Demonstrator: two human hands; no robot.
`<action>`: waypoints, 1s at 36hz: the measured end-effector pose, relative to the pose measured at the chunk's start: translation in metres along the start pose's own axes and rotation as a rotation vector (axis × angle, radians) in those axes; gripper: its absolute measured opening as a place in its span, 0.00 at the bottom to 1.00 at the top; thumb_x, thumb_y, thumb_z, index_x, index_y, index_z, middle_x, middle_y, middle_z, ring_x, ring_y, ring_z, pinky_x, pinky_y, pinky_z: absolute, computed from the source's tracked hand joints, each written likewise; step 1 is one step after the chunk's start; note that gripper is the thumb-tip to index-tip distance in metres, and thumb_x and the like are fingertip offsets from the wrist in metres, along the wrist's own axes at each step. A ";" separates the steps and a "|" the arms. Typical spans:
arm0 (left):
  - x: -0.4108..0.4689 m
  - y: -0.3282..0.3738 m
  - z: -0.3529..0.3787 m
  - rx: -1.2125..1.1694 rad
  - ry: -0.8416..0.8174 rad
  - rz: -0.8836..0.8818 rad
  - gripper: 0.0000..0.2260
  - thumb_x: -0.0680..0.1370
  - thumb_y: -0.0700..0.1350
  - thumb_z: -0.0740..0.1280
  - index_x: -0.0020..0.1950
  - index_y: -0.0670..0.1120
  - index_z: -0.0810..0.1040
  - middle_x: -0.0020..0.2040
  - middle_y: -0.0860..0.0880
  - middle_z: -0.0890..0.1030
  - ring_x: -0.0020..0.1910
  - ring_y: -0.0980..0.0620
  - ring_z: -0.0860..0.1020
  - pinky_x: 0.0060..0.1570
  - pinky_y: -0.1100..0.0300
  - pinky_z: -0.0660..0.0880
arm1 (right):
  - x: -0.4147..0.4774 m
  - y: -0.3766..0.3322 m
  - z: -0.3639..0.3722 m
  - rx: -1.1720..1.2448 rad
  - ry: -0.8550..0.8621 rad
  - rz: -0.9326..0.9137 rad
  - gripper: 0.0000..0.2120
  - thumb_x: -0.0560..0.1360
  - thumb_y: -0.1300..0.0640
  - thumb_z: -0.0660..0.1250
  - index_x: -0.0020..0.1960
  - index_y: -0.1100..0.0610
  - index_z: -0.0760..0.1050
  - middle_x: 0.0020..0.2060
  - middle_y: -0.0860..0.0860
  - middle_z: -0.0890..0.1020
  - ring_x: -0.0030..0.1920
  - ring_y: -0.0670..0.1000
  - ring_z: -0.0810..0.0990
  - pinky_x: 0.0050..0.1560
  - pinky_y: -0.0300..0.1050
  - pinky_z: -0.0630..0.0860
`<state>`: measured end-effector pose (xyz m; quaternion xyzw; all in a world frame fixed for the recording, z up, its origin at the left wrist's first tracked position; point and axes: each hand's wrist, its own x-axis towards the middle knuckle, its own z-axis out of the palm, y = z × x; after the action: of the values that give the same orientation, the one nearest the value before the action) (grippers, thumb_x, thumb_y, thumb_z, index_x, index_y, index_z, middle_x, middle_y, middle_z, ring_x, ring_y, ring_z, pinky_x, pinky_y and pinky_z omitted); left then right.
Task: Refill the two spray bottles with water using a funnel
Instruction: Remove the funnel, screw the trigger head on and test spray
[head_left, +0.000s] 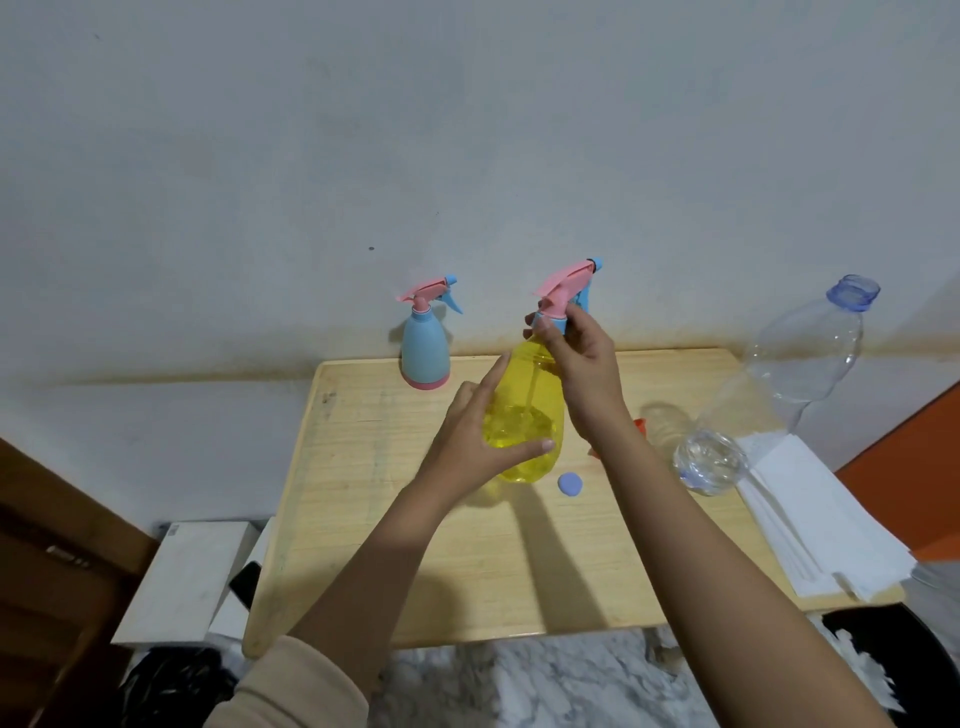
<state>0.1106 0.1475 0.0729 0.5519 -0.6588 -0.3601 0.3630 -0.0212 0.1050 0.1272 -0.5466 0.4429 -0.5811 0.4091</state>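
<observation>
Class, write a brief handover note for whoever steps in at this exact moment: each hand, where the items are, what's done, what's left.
Left hand: steadying the yellow spray bottle at its body.
Right hand: gripping that bottle's pink trigger head at the collar.
Blue spray bottle: head on, back of the table.
Clear water bottle: uncapped, nearly empty, to the right; its blue cap lies on the table.
Done: yellow bottle holds some water.
Left: cannot tell the blue bottle's fill level, so check it.
</observation>
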 end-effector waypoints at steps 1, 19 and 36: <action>0.000 0.000 -0.002 -0.052 -0.038 0.010 0.44 0.66 0.58 0.76 0.72 0.71 0.50 0.64 0.60 0.63 0.64 0.60 0.65 0.61 0.59 0.65 | 0.001 -0.002 -0.003 0.093 -0.003 0.044 0.03 0.77 0.61 0.65 0.48 0.56 0.76 0.41 0.52 0.82 0.45 0.54 0.81 0.50 0.51 0.75; -0.018 -0.002 0.022 -0.046 -0.032 -0.012 0.49 0.66 0.57 0.76 0.71 0.72 0.42 0.68 0.55 0.64 0.66 0.56 0.65 0.59 0.60 0.64 | -0.009 0.005 -0.006 0.021 0.033 0.145 0.08 0.78 0.62 0.62 0.43 0.52 0.76 0.39 0.52 0.80 0.44 0.53 0.78 0.47 0.49 0.74; -0.103 -0.004 0.068 0.006 0.112 -0.063 0.46 0.69 0.57 0.73 0.68 0.76 0.38 0.66 0.50 0.63 0.71 0.50 0.61 0.68 0.53 0.62 | -0.062 0.009 -0.010 -0.272 0.047 0.226 0.20 0.70 0.46 0.72 0.49 0.58 0.68 0.42 0.50 0.74 0.43 0.50 0.73 0.40 0.41 0.69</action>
<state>0.0663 0.2535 0.0290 0.5927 -0.6210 -0.3377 0.3861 -0.0273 0.1625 0.1013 -0.5299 0.5857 -0.4786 0.3835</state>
